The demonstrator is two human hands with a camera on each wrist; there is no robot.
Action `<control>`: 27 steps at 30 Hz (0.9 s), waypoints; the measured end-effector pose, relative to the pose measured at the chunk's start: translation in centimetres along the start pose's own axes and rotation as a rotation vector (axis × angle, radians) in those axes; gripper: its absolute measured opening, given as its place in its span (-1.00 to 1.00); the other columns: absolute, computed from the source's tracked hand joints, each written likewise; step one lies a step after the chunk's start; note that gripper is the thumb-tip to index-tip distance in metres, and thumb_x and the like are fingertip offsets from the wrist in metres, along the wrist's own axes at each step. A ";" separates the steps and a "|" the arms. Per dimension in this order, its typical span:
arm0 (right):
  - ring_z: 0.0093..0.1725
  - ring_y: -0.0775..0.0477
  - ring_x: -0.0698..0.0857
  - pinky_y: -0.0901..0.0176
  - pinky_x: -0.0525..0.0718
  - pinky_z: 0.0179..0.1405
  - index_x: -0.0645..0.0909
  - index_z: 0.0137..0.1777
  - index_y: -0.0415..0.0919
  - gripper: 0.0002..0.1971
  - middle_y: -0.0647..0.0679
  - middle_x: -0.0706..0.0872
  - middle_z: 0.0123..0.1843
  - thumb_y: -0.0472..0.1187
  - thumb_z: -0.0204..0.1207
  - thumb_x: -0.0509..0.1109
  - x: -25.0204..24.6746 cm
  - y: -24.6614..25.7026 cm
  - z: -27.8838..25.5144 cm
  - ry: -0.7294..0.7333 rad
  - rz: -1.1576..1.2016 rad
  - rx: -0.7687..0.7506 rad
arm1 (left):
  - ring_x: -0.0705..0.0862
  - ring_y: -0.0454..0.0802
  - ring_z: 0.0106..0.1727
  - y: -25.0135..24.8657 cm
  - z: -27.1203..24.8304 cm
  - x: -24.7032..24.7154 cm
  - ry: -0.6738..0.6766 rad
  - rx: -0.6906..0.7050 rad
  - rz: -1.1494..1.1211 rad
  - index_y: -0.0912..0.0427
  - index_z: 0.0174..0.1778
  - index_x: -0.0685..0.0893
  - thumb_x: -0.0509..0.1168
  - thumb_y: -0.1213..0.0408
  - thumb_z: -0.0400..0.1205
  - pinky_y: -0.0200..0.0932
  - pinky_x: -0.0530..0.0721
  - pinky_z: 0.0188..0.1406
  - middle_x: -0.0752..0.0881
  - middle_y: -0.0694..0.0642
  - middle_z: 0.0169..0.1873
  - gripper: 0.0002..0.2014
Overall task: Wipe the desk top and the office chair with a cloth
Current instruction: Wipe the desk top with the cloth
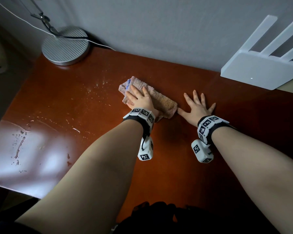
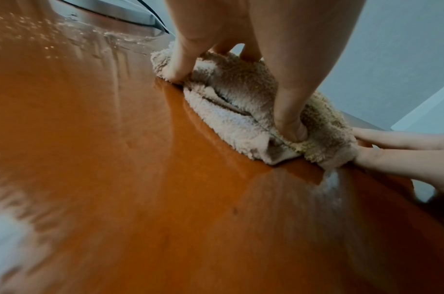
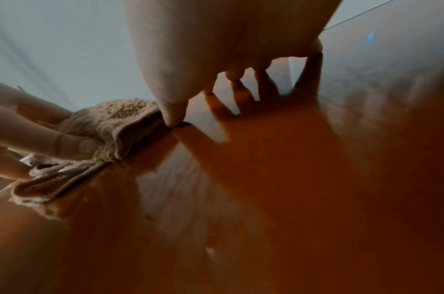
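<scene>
lamp base (image 1: 65,46): round ribbed metal disc, sitting well left of and beyond the left fingers; cord trailing off toward the wall.
wet streaks (image 1: 91,92): droplets and smears shining on the wood left of the left fingertips; not yet wiped, I'd judge.
desk top (image 1: 159,157): glossy red-brown wood, smooth and hard, reflecting light; likely slick where wet.
cloth (image 1: 161,100): folded terry towel, pinkish-tan, fluffy loops, a blue edge poking out at the far end; lying flat on the desk under the left palm, its right end touching the right thumb.
left hand (image 1: 139,98): pressing down on the cloth, fingers spread and mostly straight over it; the left wrist view is showing the thumb tip (image 2: 289,129) digging into a fold at the near edge, so it's pinning more than gripping.
handling: soft, light, floppy; probably bunching or unfolding if pushed from one corner. Best taking hold flat across the middle, thumb tucked in the fold, weight downward.
right hand (image 1: 197,107): splayed wide, flat on bare wood just right of the cloth, holding nothing.
router (image 1: 257,71): white plastic box with flat antennas, well beyond and right of the right fingers.
chair: not showing in any view.
</scene>
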State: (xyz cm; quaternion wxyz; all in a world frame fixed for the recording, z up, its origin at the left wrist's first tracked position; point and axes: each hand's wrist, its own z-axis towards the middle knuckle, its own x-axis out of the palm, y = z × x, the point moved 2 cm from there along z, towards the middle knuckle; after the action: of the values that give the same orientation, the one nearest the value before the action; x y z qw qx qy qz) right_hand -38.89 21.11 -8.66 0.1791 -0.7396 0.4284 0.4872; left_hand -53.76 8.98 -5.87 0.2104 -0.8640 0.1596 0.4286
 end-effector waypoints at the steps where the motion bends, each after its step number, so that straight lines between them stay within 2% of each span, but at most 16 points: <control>1: 0.66 -0.10 -0.31 -0.54 -0.28 0.47 -0.09 0.64 0.27 -0.25 0.07 -0.25 0.70 0.42 0.51 0.07 -0.2 0.0 0.4 -0.008 0.006 0.006 | -0.34 0.43 0.60 -0.2 0.3 -0.1 -0.001 -0.001 -0.003 0.13 0.67 -0.23 0.54 -0.08 0.38 0.38 0.01 0.56 -0.40 0.35 0.59 0.21; 10: 0.66 -0.11 -0.31 -0.57 -0.29 0.46 -0.06 0.65 0.25 -0.23 0.05 -0.22 0.71 0.41 0.50 0.11 -1.9 -0.4 3.5 -0.040 0.033 0.019 | -0.32 0.44 0.60 -2.3 3.2 -1.1 -0.024 -0.010 -0.021 0.13 0.67 -0.21 0.56 -0.07 0.36 0.39 0.02 0.55 -0.37 0.35 0.60 0.21; 16: 0.65 -0.11 -0.34 -0.58 -0.32 0.44 -0.12 0.65 0.26 -0.20 0.05 -0.27 0.70 0.46 0.47 0.06 -2.0 -0.7 4.6 -0.036 0.023 0.014 | -0.31 0.44 0.60 -4.0 5.0 -2.1 -0.042 -0.030 -0.058 0.12 0.67 -0.20 0.55 -0.09 0.37 0.41 0.04 0.54 -0.35 0.35 0.60 0.21; 19: 0.64 -0.10 -0.37 -0.57 -0.36 0.44 -0.16 0.64 0.28 -0.17 0.06 -0.30 0.69 0.53 0.43 0.00 -1.9 -0.9 4.6 -0.025 0.020 0.009 | -0.29 0.43 0.61 -5.1 5.4 -2.3 -0.080 -0.066 -0.093 0.12 0.67 -0.20 0.55 -0.06 0.37 0.41 0.09 0.53 -0.33 0.36 0.61 0.20; 22: 0.64 -0.10 -0.37 -0.56 -0.37 0.44 -0.17 0.64 0.28 -0.15 0.06 -0.31 0.69 0.56 0.40 -0.03 -1.9 -0.8 4.5 -0.013 0.021 0.009 | -0.19 0.44 0.62 -5.7 5.7 -2.2 -0.151 -0.071 -0.134 0.13 0.68 -0.15 0.52 -0.13 0.37 0.39 0.05 0.54 -0.26 0.37 0.62 0.18; 27: 0.64 -0.12 -0.36 -0.58 -0.33 0.44 -0.16 0.64 0.28 -0.15 0.05 -0.29 0.70 0.56 0.40 -0.03 -2.2 -0.6 4.3 0.003 0.007 0.016 | -0.31 0.46 0.60 -6.3 5.6 -2.7 -0.143 -0.143 -0.182 0.08 0.67 -0.25 0.54 -0.20 0.30 0.43 0.11 0.51 -0.36 0.35 0.60 0.27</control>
State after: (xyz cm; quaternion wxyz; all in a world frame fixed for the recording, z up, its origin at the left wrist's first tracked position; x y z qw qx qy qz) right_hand -41.24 25.38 -8.84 0.1827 -0.7374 0.4349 0.4835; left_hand -56.25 17.45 -5.38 0.1973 -0.8551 0.0343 0.4783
